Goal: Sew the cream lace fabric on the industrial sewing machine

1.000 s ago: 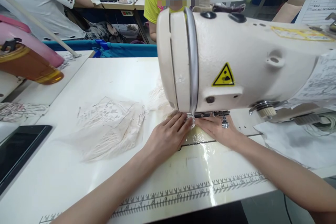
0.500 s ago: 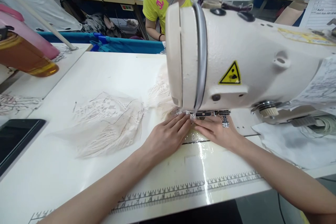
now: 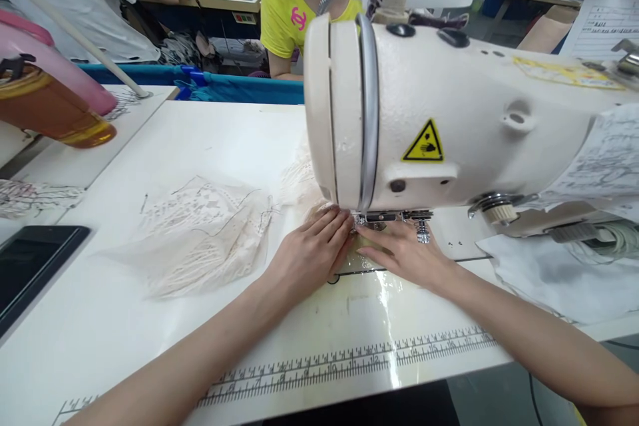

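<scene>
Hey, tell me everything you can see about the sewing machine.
The sewing machine is cream-coloured and smooth, apparently painted metal. A grey band runs down near its rounded left end, and a yellow triangular label with a hand sign marks its front. Lower right is a pale knob; written paper covers part of its right side. Its arm stretches over the white table, out of the picture. The left hand and right hand are low by its head; contact is unclear.

The left forearm (image 3: 212,339) slanted far-right to a palm-down left grip (image 3: 312,246), fingers (image 3: 327,225) together, while the right forearm (image 3: 524,326) slanted far-left to the right grip (image 3: 412,249), thumb (image 3: 378,257) and forefinger (image 3: 377,237) parted.
</scene>
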Available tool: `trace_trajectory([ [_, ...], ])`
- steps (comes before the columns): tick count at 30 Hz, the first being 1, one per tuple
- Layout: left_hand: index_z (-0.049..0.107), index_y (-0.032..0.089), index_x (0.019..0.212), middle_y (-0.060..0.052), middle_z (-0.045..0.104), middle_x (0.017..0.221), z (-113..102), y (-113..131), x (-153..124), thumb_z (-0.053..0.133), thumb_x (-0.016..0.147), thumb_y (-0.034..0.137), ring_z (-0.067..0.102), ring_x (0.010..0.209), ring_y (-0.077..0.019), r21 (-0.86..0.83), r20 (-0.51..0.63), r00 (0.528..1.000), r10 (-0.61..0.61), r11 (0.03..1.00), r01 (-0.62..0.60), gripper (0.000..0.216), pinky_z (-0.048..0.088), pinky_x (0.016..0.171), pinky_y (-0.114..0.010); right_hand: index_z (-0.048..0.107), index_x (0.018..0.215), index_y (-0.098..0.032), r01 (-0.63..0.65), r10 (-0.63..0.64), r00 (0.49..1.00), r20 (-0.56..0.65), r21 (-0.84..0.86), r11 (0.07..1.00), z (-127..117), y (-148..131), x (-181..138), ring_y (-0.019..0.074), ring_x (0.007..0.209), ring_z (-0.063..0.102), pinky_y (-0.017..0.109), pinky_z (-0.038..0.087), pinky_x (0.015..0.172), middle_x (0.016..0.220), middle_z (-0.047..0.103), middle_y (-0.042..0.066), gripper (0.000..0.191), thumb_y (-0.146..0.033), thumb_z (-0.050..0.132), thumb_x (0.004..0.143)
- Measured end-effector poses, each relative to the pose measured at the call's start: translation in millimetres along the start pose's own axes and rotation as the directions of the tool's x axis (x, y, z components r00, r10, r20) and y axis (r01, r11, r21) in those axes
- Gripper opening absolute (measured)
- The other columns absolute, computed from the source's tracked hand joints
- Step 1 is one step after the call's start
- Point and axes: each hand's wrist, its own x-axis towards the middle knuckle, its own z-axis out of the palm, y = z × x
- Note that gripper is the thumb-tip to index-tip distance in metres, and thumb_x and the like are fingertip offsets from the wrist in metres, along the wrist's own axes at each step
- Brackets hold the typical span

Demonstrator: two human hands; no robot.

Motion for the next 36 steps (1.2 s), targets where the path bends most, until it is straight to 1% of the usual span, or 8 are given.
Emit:
trace_trajectory([
  [9, 0.066, 0.006, 0.110, -0.015, 0.069, 0.114, 0.8, 0.4, 2.8, 0.046, 0.097, 0.026, 0.064, 0.110, -0.0283, 0.015, 0.033, 0.999, -0.015, 1.000, 0.015, 0.031, 0.057, 0.092, -0.041, 0.063, 0.120, -0.028, -0.004, -0.001, 0.999, -0.054, -0.094, 0.996, 4.7, -1.9, -2.1, 0.0238, 0.093, 0.062, 0.048, 0.045, 0.095, 0.100, 0.068, 0.006, 0.042, -0.054, 0.039, 0.097],
  [15, 0.067, 0.008, 0.108, -0.015, 0.069, 0.113, 1.8, 1.8, 3.4, 0.047, 0.096, 0.027, 0.066, 0.107, -0.0272, -0.006, 0.036, 0.998, -0.055, 0.998, 0.055, 0.030, 0.057, 0.089, -0.041, 0.056, 0.130, -0.026, -0.012, 0.010, 1.000, -0.019, -0.118, 0.993, 10.9, -0.8, -6.5, 0.0274, 0.099, 0.060, 0.044, 0.049, 0.087, 0.100, 0.068, 0.009, 0.045, -0.053, 0.044, 0.096],
  [19, 0.066, 0.008, 0.109, -0.016, 0.069, 0.113, 2.3, 2.2, 3.4, 0.047, 0.096, 0.028, 0.065, 0.108, -0.0276, -0.018, 0.035, 0.996, -0.082, 0.996, 0.083, 0.031, 0.057, 0.089, -0.041, 0.055, 0.131, -0.027, -0.028, 0.029, 1.000, 0.004, -0.107, 0.994, 12.7, 1.3, -7.5, 0.0255, 0.089, 0.062, 0.040, 0.050, 0.079, 0.098, 0.068, 0.008, 0.045, -0.052, 0.047, 0.095],
  [22, 0.066, 0.008, 0.110, -0.016, 0.068, 0.115, 3.0, 2.5, 3.2, 0.045, 0.096, 0.029, 0.064, 0.109, -0.0279, -0.017, 0.031, 0.996, -0.087, 0.996, 0.088, 0.033, 0.056, 0.089, -0.042, 0.060, 0.125, -0.025, -0.016, 0.015, 1.000, -0.027, -0.068, 0.998, 11.3, 5.5, -5.3, 0.0221, 0.081, 0.063, 0.040, 0.049, 0.079, 0.095, 0.070, 0.007, 0.038, -0.046, 0.045, 0.097],
  [26, 0.066, 0.007, 0.111, -0.016, 0.067, 0.117, 4.9, 2.9, 2.3, 0.044, 0.096, 0.029, 0.063, 0.110, -0.0279, 0.000, 0.029, 0.995, -0.091, 0.996, 0.091, 0.034, 0.055, 0.089, -0.041, 0.067, 0.107, -0.022, -0.019, 0.021, 0.996, -0.092, 0.018, 1.000, 7.7, 12.5, 0.0, 0.0216, 0.088, 0.064, 0.041, 0.046, 0.087, 0.093, 0.071, 0.007, 0.030, -0.038, 0.043, 0.099],
  [30, 0.065, 0.006, 0.112, -0.015, 0.068, 0.114, 6.8, 3.9, 1.8, 0.045, 0.096, 0.031, 0.063, 0.109, -0.0279, 0.032, 0.030, 0.995, -0.092, 0.995, 0.091, 0.036, 0.054, 0.090, -0.040, 0.067, 0.101, -0.020, -0.089, 0.092, 0.992, -0.087, 0.041, 0.995, 5.7, 15.3, 2.3, 0.0238, 0.092, 0.064, 0.041, 0.046, 0.086, 0.088, 0.071, 0.008, 0.027, -0.038, 0.047, 0.097],
  [33, 0.063, 0.007, 0.115, -0.014, 0.069, 0.112, 4.4, 5.4, 1.9, 0.045, 0.096, 0.033, 0.062, 0.109, -0.0268, 0.027, 0.058, 0.991, -0.118, 0.993, 0.117, 0.037, 0.050, 0.094, -0.041, 0.067, 0.095, -0.018, -0.119, 0.122, 0.990, -0.065, 0.047, 0.992, 5.8, 17.7, -0.1, 0.0245, 0.085, 0.065, 0.040, 0.048, 0.081, 0.081, 0.070, 0.008, 0.026, -0.034, 0.048, 0.096],
  [36, 0.062, 0.010, 0.116, -0.011, 0.068, 0.112, -2.6, 4.2, 2.5, 0.045, 0.096, 0.034, 0.060, 0.108, -0.0266, 0.011, 0.103, 0.978, -0.183, 0.983, 0.183, 0.035, 0.045, 0.099, -0.044, 0.066, 0.101, -0.019, -0.122, 0.122, 0.993, -0.002, 0.065, 0.990, 9.2, 24.4, -4.2, 0.0247, 0.080, 0.064, 0.040, 0.049, 0.077, 0.084, 0.070, 0.010, 0.028, -0.029, 0.040, 0.099],
])
